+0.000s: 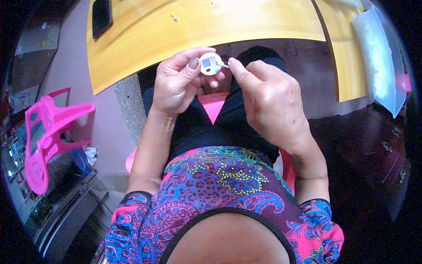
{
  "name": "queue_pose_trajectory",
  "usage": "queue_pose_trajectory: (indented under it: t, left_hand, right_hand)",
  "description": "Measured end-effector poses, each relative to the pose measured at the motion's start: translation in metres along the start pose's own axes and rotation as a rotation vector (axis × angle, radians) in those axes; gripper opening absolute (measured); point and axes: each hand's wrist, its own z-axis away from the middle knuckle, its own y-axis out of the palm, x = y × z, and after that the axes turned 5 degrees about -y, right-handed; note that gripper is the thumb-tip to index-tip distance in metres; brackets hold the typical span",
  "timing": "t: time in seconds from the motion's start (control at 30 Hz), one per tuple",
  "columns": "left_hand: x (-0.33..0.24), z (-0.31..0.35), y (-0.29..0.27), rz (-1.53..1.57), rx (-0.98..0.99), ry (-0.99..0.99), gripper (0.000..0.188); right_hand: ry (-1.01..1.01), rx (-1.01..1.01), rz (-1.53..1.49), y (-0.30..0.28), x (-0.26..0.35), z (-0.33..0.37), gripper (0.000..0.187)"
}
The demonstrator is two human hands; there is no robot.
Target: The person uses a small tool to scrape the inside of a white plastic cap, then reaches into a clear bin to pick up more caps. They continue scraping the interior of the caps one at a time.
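Observation:
My left hand (pixel 176 81) pinches a small round white disc (pixel 205 70) by its edge, between thumb and fingers, just beyond the table's near edge and above my lap. On the disc's face are a greyish rectangular patch and a small dark spot. My right hand (pixel 272 99) is closed, thumb and forefinger gripping a thin pale stick-like piece (pixel 223 65). The tip of that piece reaches the disc's right side; whether it is a separate tool or part of the disc is too small to tell.
Ahead stands a yellow wooden table (pixel 145 48), with a dark phone (pixel 101 17) at its left and a tiny metallic piece (pixel 174 18) on top. A pink plastic chair (pixel 48 127) is at the left. A translucent plastic container or bag (pixel 379 57) stands at the right.

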Motion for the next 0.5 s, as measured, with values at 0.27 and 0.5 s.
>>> queue_pose_trajectory:
  t: [0.27,0.5]
  left_hand:
    - [0.0015,-0.0019,0.0005,0.002,-0.027,-0.031,0.031]
    - [0.0014,-0.0020,0.0037,-0.029,-0.058,-0.084,0.028]
  right_hand:
    - [-0.009,0.057,0.068,0.0065,0.0062,-0.0003,0.037]
    - [-0.021,0.163,0.100,0.0057,0.0061,-0.0017,0.037]
